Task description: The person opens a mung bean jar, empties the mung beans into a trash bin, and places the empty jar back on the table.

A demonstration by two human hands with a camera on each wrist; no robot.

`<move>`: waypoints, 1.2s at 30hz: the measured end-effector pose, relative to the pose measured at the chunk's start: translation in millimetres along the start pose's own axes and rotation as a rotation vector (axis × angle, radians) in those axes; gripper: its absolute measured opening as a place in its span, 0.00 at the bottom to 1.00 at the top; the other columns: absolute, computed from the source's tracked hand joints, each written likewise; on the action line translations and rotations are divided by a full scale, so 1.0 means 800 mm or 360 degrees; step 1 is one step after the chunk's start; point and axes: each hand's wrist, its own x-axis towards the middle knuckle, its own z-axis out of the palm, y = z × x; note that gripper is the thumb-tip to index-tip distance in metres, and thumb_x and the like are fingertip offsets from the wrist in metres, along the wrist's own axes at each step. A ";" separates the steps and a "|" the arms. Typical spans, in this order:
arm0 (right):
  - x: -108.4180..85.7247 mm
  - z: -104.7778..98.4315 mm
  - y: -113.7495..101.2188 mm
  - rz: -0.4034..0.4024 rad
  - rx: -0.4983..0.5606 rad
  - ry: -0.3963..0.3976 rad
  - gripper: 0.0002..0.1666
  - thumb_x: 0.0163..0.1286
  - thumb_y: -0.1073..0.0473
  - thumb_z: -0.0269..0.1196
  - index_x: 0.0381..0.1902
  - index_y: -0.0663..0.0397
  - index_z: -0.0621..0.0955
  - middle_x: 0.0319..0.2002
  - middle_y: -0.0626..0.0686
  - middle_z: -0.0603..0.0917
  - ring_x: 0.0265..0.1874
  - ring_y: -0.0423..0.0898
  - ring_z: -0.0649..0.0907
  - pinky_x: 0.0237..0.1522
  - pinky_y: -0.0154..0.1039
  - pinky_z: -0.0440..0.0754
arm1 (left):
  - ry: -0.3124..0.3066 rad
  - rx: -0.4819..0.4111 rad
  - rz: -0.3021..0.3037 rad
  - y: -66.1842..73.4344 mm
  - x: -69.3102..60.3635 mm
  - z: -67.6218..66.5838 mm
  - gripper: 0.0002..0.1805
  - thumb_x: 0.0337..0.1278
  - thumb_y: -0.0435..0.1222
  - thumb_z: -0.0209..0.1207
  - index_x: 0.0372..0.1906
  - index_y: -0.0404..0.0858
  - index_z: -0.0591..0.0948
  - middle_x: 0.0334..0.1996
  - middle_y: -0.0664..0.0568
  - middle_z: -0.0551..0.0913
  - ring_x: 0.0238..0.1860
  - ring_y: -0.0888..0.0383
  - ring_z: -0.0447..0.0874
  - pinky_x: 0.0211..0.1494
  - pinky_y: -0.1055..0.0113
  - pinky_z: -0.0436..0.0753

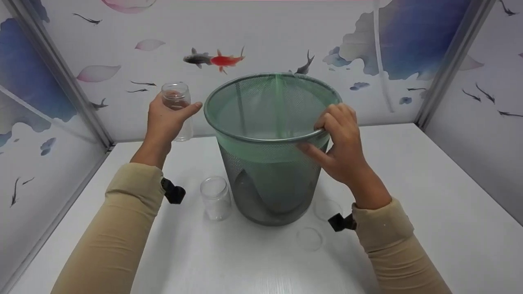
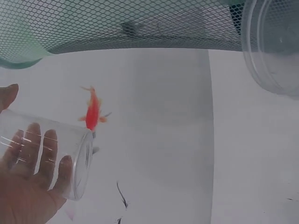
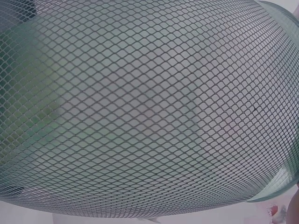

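My left hand holds a clear jar upright, left of the bin and above the table. The left wrist view shows the fingers spread around its wall, seen through the clear side. My right hand grips the rim of a grey mesh wastebasket at its right side, thumb outside and fingers over the edge. A translucent green bag lines the basket and folds over its rim. In the right wrist view, mesh fills most of the picture.
A second clear jar stands on the white table, left of the basket. Two clear round pieces, perhaps lids, lie right of the basket: one in front, one nearer its base. Printed walls enclose the table's back and sides.
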 end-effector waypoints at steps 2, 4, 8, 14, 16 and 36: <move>0.000 0.000 0.000 0.0000 0.0004 0.0003 0.35 0.75 0.30 0.63 0.31 0.58 0.73 0.29 0.55 0.70 0.34 0.53 0.67 0.51 0.50 0.58 | -0.0021 -0.0024 -0.0032 -0.009 -0.004 -0.001 0.40 0.64 0.46 0.73 0.74 0.35 0.70 0.53 0.48 0.78 0.63 0.50 0.76 0.74 0.46 0.72; 0.000 0.001 0.000 -0.0002 0.0008 0.0007 0.35 0.75 0.30 0.63 0.31 0.58 0.73 0.29 0.55 0.70 0.34 0.53 0.67 0.50 0.50 0.58 | -0.0030 -0.0057 -0.0060 -0.019 -0.008 -0.002 0.42 0.64 0.46 0.73 0.75 0.35 0.68 0.53 0.48 0.78 0.64 0.49 0.76 0.75 0.45 0.71; 0.000 0.000 0.002 -0.0005 0.0010 0.0008 0.34 0.76 0.31 0.63 0.31 0.58 0.73 0.29 0.55 0.69 0.34 0.53 0.66 0.51 0.50 0.58 | -0.0029 -0.0101 -0.0122 -0.035 -0.014 0.001 0.42 0.64 0.47 0.74 0.75 0.34 0.68 0.56 0.47 0.78 0.67 0.48 0.75 0.77 0.45 0.69; -0.001 0.001 0.002 0.0000 0.0015 0.0006 0.34 0.76 0.32 0.64 0.31 0.57 0.73 0.28 0.55 0.69 0.34 0.53 0.66 0.51 0.51 0.58 | -0.0018 -0.0129 -0.0192 -0.057 -0.025 0.006 0.43 0.63 0.47 0.74 0.75 0.34 0.68 0.62 0.41 0.77 0.71 0.47 0.74 0.78 0.45 0.67; -0.001 0.001 0.001 0.0004 0.0016 0.0004 0.34 0.75 0.32 0.64 0.31 0.57 0.73 0.29 0.55 0.69 0.34 0.53 0.66 0.51 0.50 0.58 | -0.0022 -0.0132 -0.0200 -0.064 -0.028 0.006 0.43 0.64 0.47 0.74 0.75 0.34 0.67 0.65 0.39 0.76 0.71 0.46 0.74 0.78 0.45 0.67; 0.000 0.000 0.000 0.0002 0.0009 0.0011 0.35 0.75 0.31 0.63 0.31 0.58 0.73 0.29 0.55 0.68 0.33 0.53 0.66 0.50 0.50 0.58 | -0.0048 -0.0212 -0.0148 -0.067 -0.111 -0.010 0.35 0.63 0.39 0.74 0.69 0.35 0.72 0.57 0.42 0.82 0.63 0.49 0.80 0.74 0.48 0.72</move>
